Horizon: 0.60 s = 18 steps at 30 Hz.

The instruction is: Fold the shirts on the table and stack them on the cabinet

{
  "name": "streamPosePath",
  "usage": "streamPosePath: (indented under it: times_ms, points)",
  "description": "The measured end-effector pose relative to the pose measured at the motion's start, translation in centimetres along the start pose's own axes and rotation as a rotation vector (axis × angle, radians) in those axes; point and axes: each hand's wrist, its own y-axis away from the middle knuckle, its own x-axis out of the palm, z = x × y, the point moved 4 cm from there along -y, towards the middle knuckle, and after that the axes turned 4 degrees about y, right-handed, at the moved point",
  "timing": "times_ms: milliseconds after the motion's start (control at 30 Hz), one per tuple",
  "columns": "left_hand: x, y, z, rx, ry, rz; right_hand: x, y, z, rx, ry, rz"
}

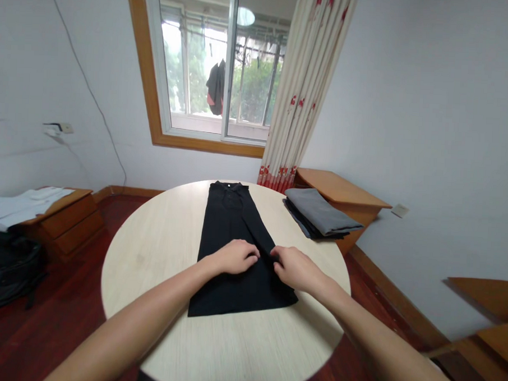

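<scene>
A black shirt (231,229) lies on the round table, folded into a long narrow shape. Its collar and a small pale label are at the far end, and the wider hem faces me. My left hand (237,257) rests on the middle of the cloth, fingers loosely bent and a gap beside the thumb. At the right edge, my right hand (295,268) is closed on the cloth, fingertips pinching it and lifting it slightly. A crease runs from there up toward the collar.
The pale round table (150,253) fills the centre. On its right side sits a stack of folded grey and dark clothes (322,210), near a wooden desk (342,189). A low drawer cabinet (73,222) with papers and a black backpack (10,270) are at left.
</scene>
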Motion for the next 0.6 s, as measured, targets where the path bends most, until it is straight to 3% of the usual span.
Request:
streamPosePath:
  times_ms: [100,200,333,500,533,600]
  points:
    - [-0.8,0.4,1.6,-0.135,0.129,-0.127,0.6,0.2,1.2,-0.046,-0.002,0.031]
    - [0.4,0.2,2.0,-0.161,0.278,-0.102,1.1,0.3,2.3,-0.095,-0.002,0.072]
    - [1.6,-0.6,2.3,-0.151,0.32,-0.128,1.6,0.6,3.3,-0.2,-0.039,0.118]
    - [2.1,-0.7,2.5,-0.172,0.374,-0.094,3.4,0.0,2.7,-0.281,-0.371,0.61]
    - [2.2,-0.6,2.4,-0.174,0.392,-0.081,3.7,-0.5,2.2,-0.254,-0.424,0.644]
    - [2.4,-0.3,2.2,-0.186,0.408,-0.055,3.8,-2.2,0.6,-0.177,-0.444,0.546]
